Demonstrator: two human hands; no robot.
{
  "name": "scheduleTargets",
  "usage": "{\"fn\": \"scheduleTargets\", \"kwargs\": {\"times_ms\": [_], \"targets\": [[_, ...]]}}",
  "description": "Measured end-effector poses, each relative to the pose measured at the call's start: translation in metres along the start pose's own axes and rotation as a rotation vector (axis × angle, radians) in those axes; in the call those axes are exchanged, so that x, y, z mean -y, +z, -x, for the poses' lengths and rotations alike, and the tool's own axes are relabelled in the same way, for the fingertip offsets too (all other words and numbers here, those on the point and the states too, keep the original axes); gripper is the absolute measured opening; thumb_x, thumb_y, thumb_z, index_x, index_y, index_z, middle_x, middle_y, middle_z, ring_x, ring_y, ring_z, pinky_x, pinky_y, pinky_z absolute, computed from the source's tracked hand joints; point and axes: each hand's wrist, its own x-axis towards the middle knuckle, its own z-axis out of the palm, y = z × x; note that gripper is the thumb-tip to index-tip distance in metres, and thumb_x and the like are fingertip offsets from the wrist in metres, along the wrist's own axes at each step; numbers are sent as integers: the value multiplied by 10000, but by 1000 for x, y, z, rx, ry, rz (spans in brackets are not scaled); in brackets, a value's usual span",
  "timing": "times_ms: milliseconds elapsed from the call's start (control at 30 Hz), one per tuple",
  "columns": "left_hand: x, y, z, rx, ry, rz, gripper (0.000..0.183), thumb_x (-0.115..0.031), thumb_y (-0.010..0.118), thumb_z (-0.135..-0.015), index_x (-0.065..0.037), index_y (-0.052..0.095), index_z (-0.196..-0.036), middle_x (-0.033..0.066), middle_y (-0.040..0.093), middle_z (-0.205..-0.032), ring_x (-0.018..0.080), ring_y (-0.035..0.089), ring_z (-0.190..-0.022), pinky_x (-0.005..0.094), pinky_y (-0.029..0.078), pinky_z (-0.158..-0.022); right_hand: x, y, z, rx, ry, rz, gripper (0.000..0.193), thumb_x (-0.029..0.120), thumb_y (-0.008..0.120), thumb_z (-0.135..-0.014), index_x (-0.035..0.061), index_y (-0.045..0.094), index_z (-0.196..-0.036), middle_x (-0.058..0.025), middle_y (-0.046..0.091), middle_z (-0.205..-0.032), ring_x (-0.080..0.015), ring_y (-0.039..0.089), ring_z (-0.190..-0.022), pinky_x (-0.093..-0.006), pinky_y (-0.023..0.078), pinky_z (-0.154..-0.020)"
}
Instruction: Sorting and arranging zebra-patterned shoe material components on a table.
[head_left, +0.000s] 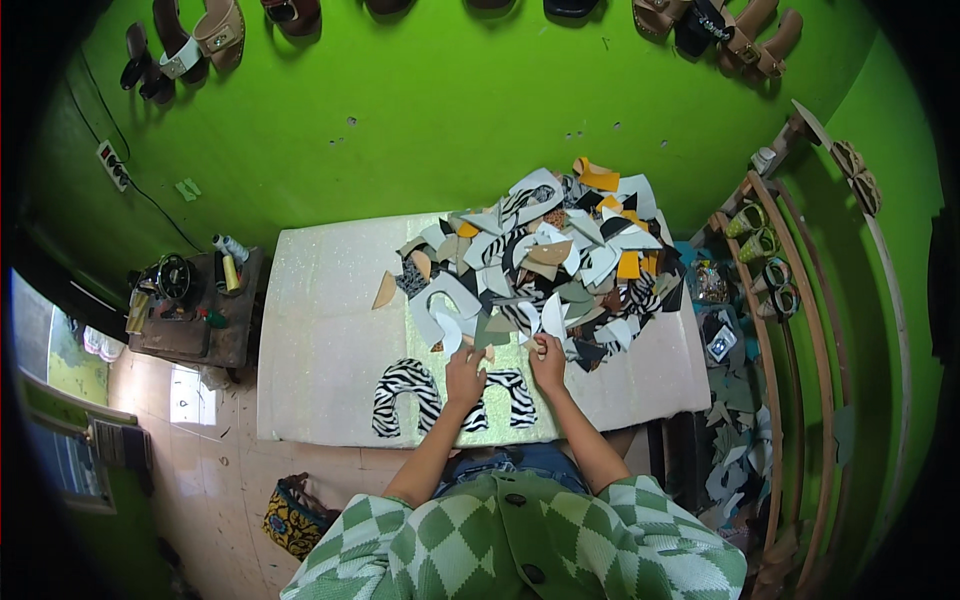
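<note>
My left hand (466,378) is over the table with its fingers reaching out at the lower edge of an olive-green cut piece (492,331). My right hand (547,364) is closed, its fingertips at the bottom of a white half-moon piece (553,315). Both hands are at the near side of a heap of cut leather-like scraps (545,250) in white, black, olive, yellow and zebra print. Below my hands lie zebra-striped arch-shaped pieces: one (404,392) to the left, another (514,395) partly covered by my left forearm.
The pale table (330,330) stands against a green wall. A sewing machine (172,280) on a small stand is at the left. Wooden racks (790,350) and more scraps (735,440) are on the right. A patterned bag (297,515) sits on the floor. Sandals (220,35) hang above.
</note>
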Motion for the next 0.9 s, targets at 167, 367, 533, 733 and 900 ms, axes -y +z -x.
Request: {"fn": "scheduleTargets", "kwargs": {"times_ms": [167, 367, 533, 733, 900], "targets": [[-7, 18, -9, 60, -45, -37, 374, -98, 642, -682, -93, 605, -1055, 110, 542, -1106, 291, 497, -1039, 405, 409, -859, -1, 1, -33, 51, 17, 37, 363, 93, 685, -707, 45, 566, -1047, -104, 599, -942, -208, 593, -742, -308, 479, -667], [-7, 11, -18, 30, -78, 6, 338, -83, 623, -698, -71, 594, -1035, 117, 560, -1065, 300, 506, -1001, 398, 407, -860, 6, 7, -47, 158, 228, 123, 266, 135, 654, -733, 44, 619, -981, -88, 638, -811, -219, 624, -735, -331, 483, -661], [3, 5, -19, 47, -84, 159, 301, -40, 582, -735, -22, 566, -1035, 155, 571, -1010, 340, 507, -978, 384, 391, -879, -17, 10, -45, 140, 103, -23, 191, 97, 587, -773, 6, 637, -933, -140, 623, -816, -251, 614, -706, -328, 485, -654], [11, -1, -14, -83, -393, 624, 228, -107, 507, -884, 4, 543, -1080, 103, 633, -909, 177, 577, -761, 270, 460, -723, -28, -1, -24, 495, 159, -362, 182, 79, 578, -816, -35, 584, -957, -70, 614, -794, -113, 580, -713, -236, 461, -652], [23, -5, -7, 152, -541, 982, 174, -39, 558, -851, 21, 545, -1014, 72, 627, -829, 70, 564, -704, 186, 441, -621, -24, -2, -14, 775, 181, -324, 170, 55, 568, -842, -39, 582, -983, -21, 601, -801, -68, 539, -704, -198, 442, -649]]}}
